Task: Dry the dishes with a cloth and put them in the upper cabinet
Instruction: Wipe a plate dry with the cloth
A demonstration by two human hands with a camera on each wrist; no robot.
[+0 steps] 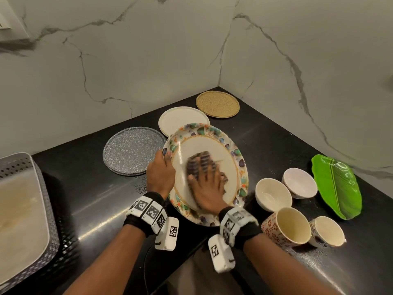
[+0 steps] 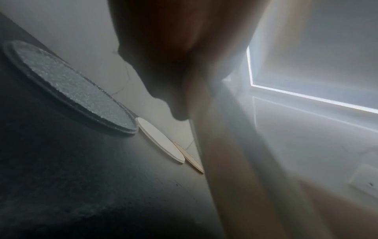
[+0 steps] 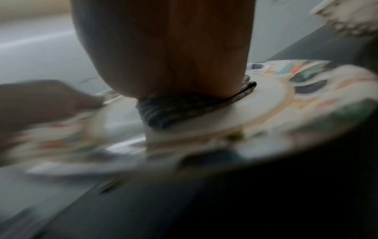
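Gleaming black counter [image 1: 276, 141], marble walls [image 1: 127, 60]

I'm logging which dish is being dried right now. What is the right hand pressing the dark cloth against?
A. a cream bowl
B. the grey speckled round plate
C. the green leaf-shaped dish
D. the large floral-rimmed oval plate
D: the right hand presses the dark striped cloth onto the large floral-rimmed oval plate, whose rim the left hand grips.
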